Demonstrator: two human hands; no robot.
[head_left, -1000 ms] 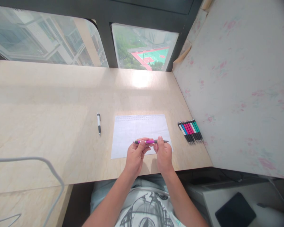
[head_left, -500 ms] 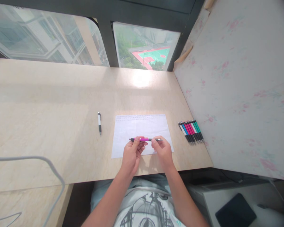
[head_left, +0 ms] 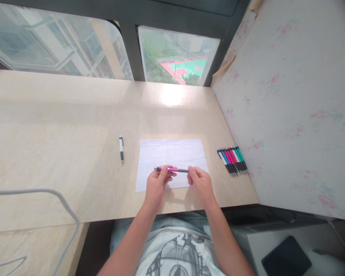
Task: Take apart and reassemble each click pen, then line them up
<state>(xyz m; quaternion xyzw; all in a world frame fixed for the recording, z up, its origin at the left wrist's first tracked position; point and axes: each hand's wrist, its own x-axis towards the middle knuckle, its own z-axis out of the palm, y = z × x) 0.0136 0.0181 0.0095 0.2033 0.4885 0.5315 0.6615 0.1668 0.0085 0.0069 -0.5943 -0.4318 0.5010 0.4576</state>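
Observation:
A magenta pen (head_left: pixel 173 170) with a black grip lies level between my hands, above a white sheet of paper (head_left: pixel 152 155). My left hand (head_left: pixel 158 184) is closed on its barrel near the clicker end. The fingers of my right hand (head_left: pixel 199 180) pinch the tip end and cover the point. Several lines of small marks run along the top of the paper. To the left of the sheet a white pen (head_left: pixel 121 149) with a black grip rests on the table.
Several pens (head_left: pixel 232 161) in white, blue, pink and green lie side by side at the right, near the papered wall (head_left: pixel 290 115). A grey cable (head_left: pixel 60 203) loops over the table (head_left: pixel 60 153) at the left. Windows stand at the back.
My right hand has slid right along the pen, from the black grip to the tip end. My left hand and the pen have shifted slightly left.

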